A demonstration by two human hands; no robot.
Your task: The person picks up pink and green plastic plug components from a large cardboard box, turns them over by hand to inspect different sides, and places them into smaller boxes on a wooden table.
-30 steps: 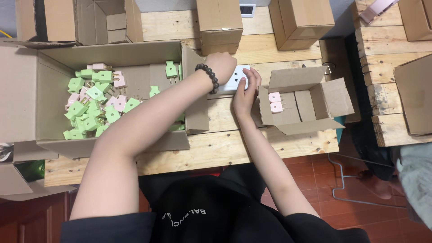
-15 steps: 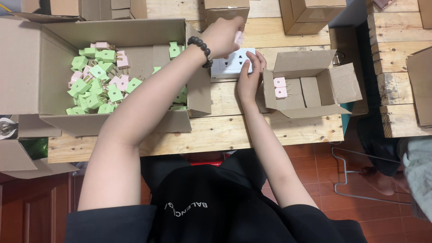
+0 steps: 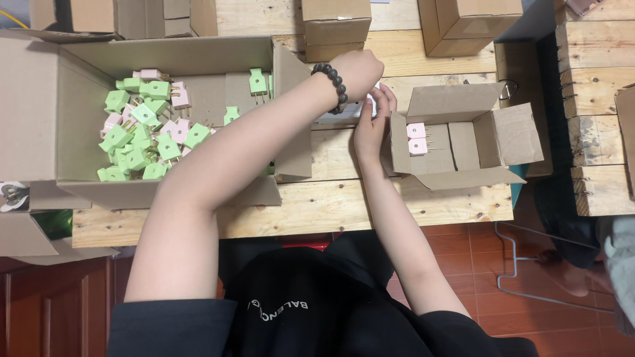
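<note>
Between both hands' fingers [image 3: 382, 99], gripped: white strip [image 3: 344, 111], beside small box [image 3: 463, 135].

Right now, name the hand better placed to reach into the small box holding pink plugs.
Probably right. The right hand lies beside the small box, at its left wall; the left hand is farther off, up and leftward.

Single head view, looking straight down, close over wooden table [image 3: 344, 205]
</note>
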